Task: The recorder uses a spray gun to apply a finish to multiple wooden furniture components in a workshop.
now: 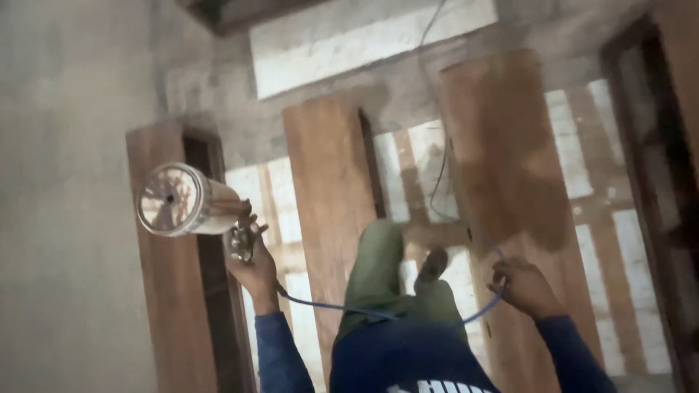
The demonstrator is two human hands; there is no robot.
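My left hand [253, 268] grips a spray gun [242, 240] whose shiny metal cup [182, 200] points up and to the left. A thin blue hose [342, 308] runs from the gun across my lap to my right hand [523, 288], which is closed around it. The hose carries on upward over the boards as a dark line [437, 182]. Both arms wear dark blue sleeves. My leg in green trousers [378, 273] and a dark shoe [432, 266] show between the hands.
Several brown wooden planks [502, 175] lie side by side on slatted wooden supports over a pale floor [73, 218]. A narrower plank [331, 196] sits in the middle and another [164, 291] at the left. A dark wooden frame [673, 182] borders the right edge.
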